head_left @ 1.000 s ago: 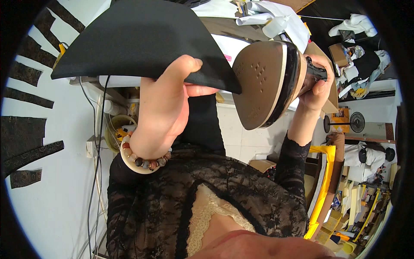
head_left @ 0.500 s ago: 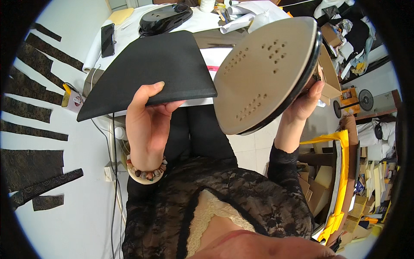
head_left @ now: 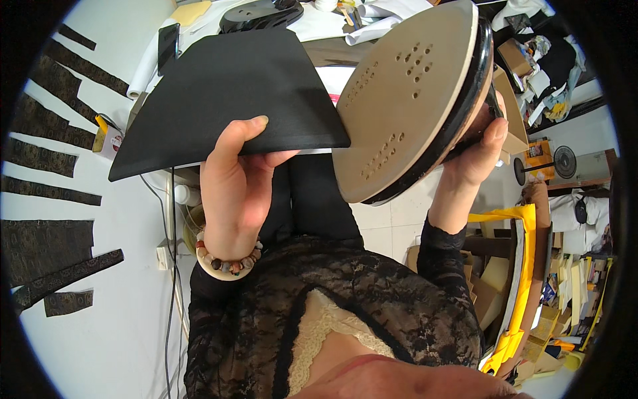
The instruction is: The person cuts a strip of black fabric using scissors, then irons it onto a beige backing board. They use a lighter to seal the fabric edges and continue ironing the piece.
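Observation:
My left hand (head_left: 239,179) is closed on the lower edge of a flat black panel (head_left: 226,93), which has slanted sides and a smooth face, the thumb lying on top. To the right, my right hand (head_left: 475,149) grips an iron (head_left: 405,100) from behind, its handle mostly hidden. The beige soleplate with clusters of steam holes faces me, tilted, with a dark glossy rim around it. At its lower right corner, the panel meets or overlaps the soleplate's left edge; whether they touch I cannot tell.
Across the table behind are a glossy black oval object (head_left: 259,14), a phone (head_left: 168,50) and rolled white paper (head_left: 372,32). Dark patterned strips (head_left: 46,156) hang on the left wall. Cables (head_left: 174,266) run down at left. A yellow-edged chair (head_left: 522,286) and boxes stand at right.
The iron has turned slightly, showing more of its dark side, and has risen a little. The panel has shifted slightly up, with its right corner moving right toward the soleplate.

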A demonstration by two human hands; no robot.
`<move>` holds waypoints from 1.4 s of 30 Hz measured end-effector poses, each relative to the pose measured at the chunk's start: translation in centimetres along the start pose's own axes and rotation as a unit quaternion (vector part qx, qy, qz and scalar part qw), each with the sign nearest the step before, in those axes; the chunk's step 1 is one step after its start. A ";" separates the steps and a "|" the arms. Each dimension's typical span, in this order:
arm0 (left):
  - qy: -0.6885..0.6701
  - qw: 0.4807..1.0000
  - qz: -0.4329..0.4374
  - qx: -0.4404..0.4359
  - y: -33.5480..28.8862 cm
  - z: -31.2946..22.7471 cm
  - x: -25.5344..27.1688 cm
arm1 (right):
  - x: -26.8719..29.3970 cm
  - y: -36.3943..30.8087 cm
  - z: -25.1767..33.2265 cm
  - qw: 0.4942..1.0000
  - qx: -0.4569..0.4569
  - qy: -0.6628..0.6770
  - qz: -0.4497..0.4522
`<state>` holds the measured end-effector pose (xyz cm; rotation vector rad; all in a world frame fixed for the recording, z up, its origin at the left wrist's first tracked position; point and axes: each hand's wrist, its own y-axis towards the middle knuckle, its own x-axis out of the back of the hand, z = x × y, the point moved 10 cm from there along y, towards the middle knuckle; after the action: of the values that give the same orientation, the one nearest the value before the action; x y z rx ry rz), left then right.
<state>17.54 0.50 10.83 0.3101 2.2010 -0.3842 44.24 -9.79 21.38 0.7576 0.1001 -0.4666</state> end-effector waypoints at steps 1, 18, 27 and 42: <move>0.001 1.000 0.001 -0.003 0.0 -0.1 0.0 | -0.1 0.0 0.0 1.000 -0.003 -0.001 -0.002; -0.009 1.000 0.003 0.005 -0.1 -1.1 -1.0 | 3.8 -2.5 1.3 0.981 0.046 0.001 -0.189; -0.067 0.994 0.047 -0.069 -0.4 -1.2 -3.3 | 3.0 -7.0 1.5 0.966 0.060 0.067 -0.240; 0.059 0.925 0.217 -0.306 -2.6 1.0 -3.9 | 2.4 -13.1 4.3 0.878 0.202 -0.301 -0.313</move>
<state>19.69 -2.62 13.78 0.4629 2.1616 0.5726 40.27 -21.88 15.59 0.9523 -0.3611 -1.3581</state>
